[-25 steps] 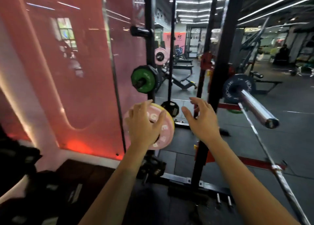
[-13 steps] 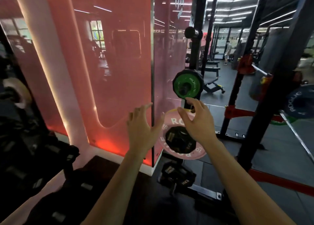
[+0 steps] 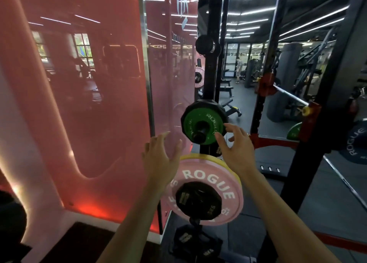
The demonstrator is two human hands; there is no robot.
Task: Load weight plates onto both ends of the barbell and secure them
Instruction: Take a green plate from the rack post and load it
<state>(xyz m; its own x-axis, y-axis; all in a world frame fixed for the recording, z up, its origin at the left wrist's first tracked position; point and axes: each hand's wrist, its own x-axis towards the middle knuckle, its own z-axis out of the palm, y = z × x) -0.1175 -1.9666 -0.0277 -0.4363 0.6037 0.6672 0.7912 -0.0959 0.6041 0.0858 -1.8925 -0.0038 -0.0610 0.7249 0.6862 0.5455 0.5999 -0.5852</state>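
Plates hang on pegs of a black rack post [image 3: 208, 80] straight ahead of the person. The green plate [image 3: 204, 128], backed by a thicker black plate [image 3: 206, 105], sits on the middle peg, and its right rim lies just beside the fingertips of the right hand [image 3: 236, 149]. That hand is spread, fingers loosely bent toward the green plate, holding nothing; whether a fingertip actually touches the rim cannot be told. The left hand [image 3: 160, 159] is raised to the left of the same plate, fingers straight and apart, also holding nothing and clear of the rim.

Below both hands, a pink plate [image 3: 206, 178] marked ROGUE hangs on a lower peg with a small black plate [image 3: 198, 199] in front of it; the left wrist overlaps its left edge in this view. Under that, further small black plates [image 3: 195, 241] rest near the floor.

To the right of the right hand, beyond another black upright [image 3: 325, 96], the barbell [image 3: 290, 96] lies across red hooks, running back into the gym. A dark plate [image 3: 357, 141] marked ROGUE shows at the right edge, with a green one [image 3: 294, 130] behind it.

To the left of the left hand stands a glossy red wall panel [image 3: 89, 104] reflecting windows and ceiling lights. Far behind the rack, a bench [image 3: 225, 89] and a standing person [image 3: 239, 67] are visible.
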